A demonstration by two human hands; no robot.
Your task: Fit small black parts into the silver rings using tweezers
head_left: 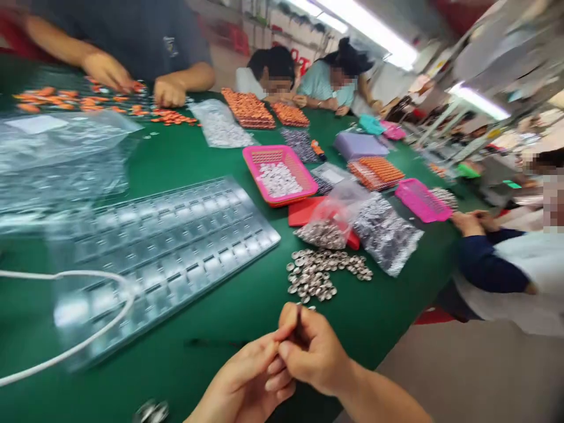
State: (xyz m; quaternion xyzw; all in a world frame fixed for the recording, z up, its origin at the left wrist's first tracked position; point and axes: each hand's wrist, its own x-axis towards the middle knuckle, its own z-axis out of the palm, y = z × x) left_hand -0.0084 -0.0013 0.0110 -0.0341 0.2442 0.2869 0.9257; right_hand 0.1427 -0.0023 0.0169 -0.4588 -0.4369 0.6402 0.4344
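Both my hands meet at the near edge of a green table [211, 311]. My right hand [311, 346] is closed in a pinch, with a thin dark sliver showing between thumb and fingers. My left hand [249, 382] curls beneath it and its fingertips touch the right hand. Whether the left hand holds anything is hidden. Just beyond my hands lies a loose pile of small silver round parts [324, 273]. A clear plastic tray [163, 247] with rows of pockets lies to the left.
A pink basket [279, 174] holds silver parts. Clear bags of parts [385, 235], a second pink basket [420, 200] and trays of orange parts [248, 108] stand farther back. Other people work at the far side and right side. A white cable [88, 341] crosses the left.
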